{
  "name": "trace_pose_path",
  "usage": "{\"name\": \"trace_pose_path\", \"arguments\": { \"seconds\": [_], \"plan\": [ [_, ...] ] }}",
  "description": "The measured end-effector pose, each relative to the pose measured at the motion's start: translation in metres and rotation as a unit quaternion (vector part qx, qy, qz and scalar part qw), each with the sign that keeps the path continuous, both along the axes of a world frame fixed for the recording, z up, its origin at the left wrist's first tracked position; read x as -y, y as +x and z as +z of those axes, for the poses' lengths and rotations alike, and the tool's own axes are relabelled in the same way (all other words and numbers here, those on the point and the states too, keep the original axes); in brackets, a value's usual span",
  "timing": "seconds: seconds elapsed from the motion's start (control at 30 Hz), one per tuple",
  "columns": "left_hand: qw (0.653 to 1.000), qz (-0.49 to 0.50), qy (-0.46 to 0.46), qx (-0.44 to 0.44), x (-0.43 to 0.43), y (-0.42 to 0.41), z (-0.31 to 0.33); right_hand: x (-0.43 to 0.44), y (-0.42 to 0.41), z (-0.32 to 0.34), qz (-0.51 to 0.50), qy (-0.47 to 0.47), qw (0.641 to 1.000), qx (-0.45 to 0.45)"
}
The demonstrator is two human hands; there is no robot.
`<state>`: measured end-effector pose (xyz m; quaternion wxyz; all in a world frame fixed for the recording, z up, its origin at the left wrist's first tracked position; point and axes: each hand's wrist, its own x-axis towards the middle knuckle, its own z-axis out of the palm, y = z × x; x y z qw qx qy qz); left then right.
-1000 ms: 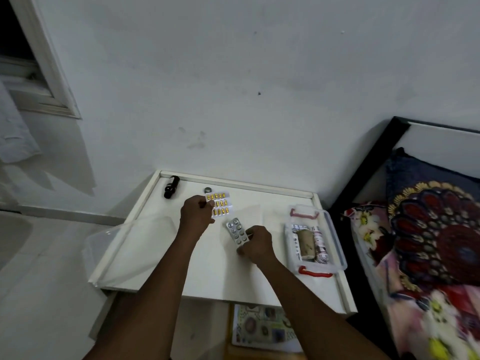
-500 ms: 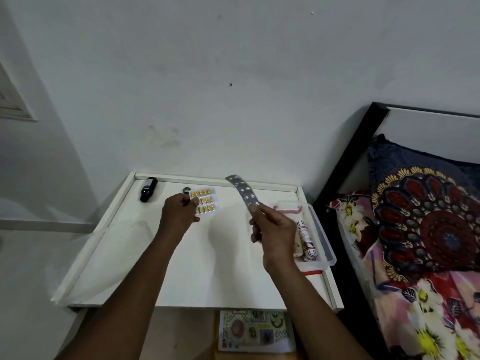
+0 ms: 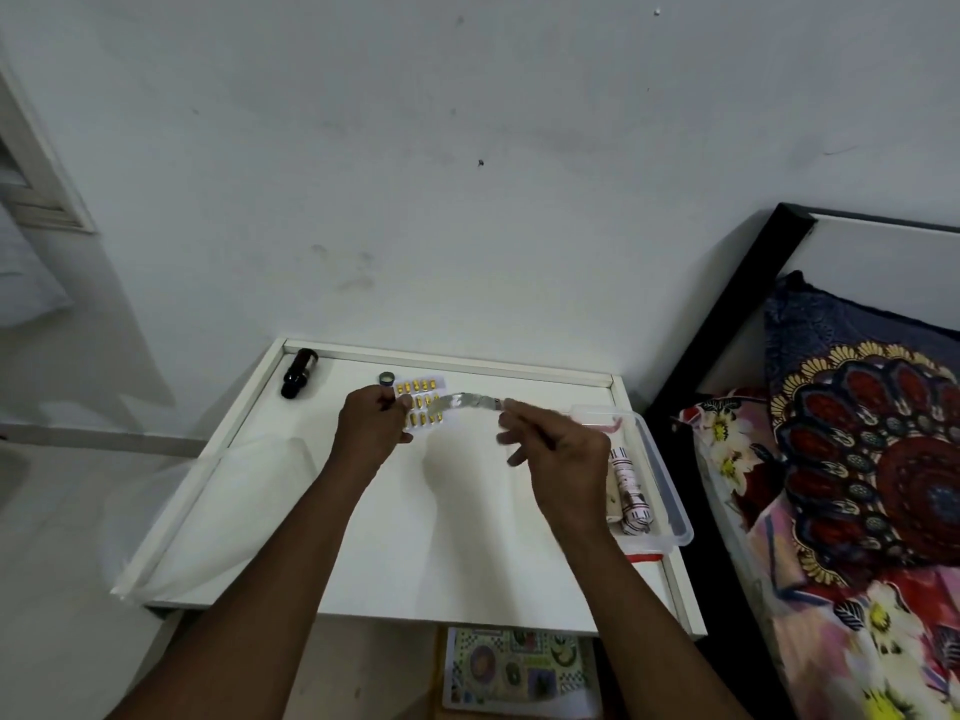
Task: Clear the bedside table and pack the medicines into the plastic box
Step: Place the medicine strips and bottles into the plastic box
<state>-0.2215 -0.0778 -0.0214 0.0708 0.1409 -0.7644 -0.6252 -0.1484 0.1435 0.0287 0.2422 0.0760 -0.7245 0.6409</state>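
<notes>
A white wall [image 3: 467,148] filled the upper half of the frame. The bed, with its patterned pillow [image 3: 872,459], ran down the right edge.

The white bedside table [image 3: 415,563] sat at lower centre, pushed against the wall. A clear lid [image 3: 208,511] lay on the table's left part and overhung its left edge. The plastic box [image 3: 670,491] stood open on the table's right side, just beside the bed. It had red handles and a striped roll [image 3: 631,491] lay inside it.

Your right hand [image 3: 563,454] was raised over the table just left of the box. Its thumb and forefinger pinched the right end of a silver blister strip [image 3: 470,401], and the other fingers were loose and blurred.

Your left hand [image 3: 369,428] was at centre frame. Its curled fingers were at the left edge of a yellow capsule pack [image 3: 422,391] that lay flat near the table's back edge. The strip's left end reached those same fingers and crossed over the pack. I cannot tell whether that hand gripped either one.

A dark bottle [image 3: 298,373] lay on its side in the table's upper left corner. A small round cap [image 3: 386,378] sat between the bottle and the capsule pack, just beside the pack.
</notes>
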Motion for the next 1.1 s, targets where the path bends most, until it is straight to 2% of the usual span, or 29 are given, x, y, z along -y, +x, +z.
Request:
{"name": "trace_pose_path", "arguments": {
  "seconds": [0.03, 0.07, 0.13, 0.2, 0.27, 0.33, 0.37, 0.47, 0.53, 0.6, 0.73, 0.97, 1.03, 1.1],
  "plan": [
    [1.000, 0.000, 0.001, 0.001, 0.000, 0.000, 0.000, 0.000, -0.002, 0.004, 0.054, -0.135, 0.984, 0.100],
    [1.000, 0.000, 0.002, 0.002, 0.000, 0.000, 0.000, -0.004, -0.004, 0.007, 0.091, -0.235, 0.952, 0.173],
    [1.000, -0.001, 0.005, 0.006, -0.001, 0.001, 0.000, -0.015, -0.007, 0.010, 0.145, -0.360, 0.885, 0.257],
    [1.000, -0.005, 0.004, 0.011, -0.003, 0.001, 0.000, -0.024, -0.009, 0.011, 0.185, -0.417, 0.843, 0.285],
    [1.000, -0.008, 0.002, 0.014, -0.003, 0.001, -0.001, -0.027, -0.011, 0.010, 0.208, -0.431, 0.829, 0.290],
    [1.000, -0.010, -0.004, 0.015, -0.005, 0.001, 0.000, -0.026, -0.015, 0.014, 0.213, -0.415, 0.838, 0.282],
    [1.000, -0.011, -0.007, 0.014, -0.005, 0.001, 0.000, -0.024, -0.017, 0.016, 0.211, -0.386, 0.858, 0.266],
    [1.000, -0.013, -0.011, 0.012, -0.006, 0.000, -0.001, -0.014, -0.022, 0.025, 0.201, -0.222, 0.939, 0.171],
    [1.000, -0.013, -0.013, 0.015, -0.006, -0.001, -0.002, -0.011, -0.023, 0.030, 0.208, -0.116, 0.966, 0.100],
    [1.000, -0.011, -0.016, 0.015, -0.005, -0.002, -0.002, -0.009, -0.023, 0.036, 0.233, -0.037, 0.968, 0.085],
    [1.000, -0.011, -0.018, 0.015, -0.006, -0.003, -0.002, -0.010, -0.023, 0.035, 0.237, 0.064, 0.958, 0.149],
    [1.000, -0.020, -0.005, 0.014, -0.010, 0.001, 0.005, -0.014, -0.027, 0.030, 0.198, 0.061, 0.970, 0.129],
    [0.999, -0.038, 0.031, 0.002, -0.010, 0.005, 0.009, -0.016, -0.030, 0.028, 0.174, 0.021, 0.972, 0.158],
    [0.995, -0.061, 0.063, -0.041, -0.012, 0.011, 0.019, -0.017, -0.033, 0.028, 0.124, -0.053, 0.962, 0.235]
  ]
}}
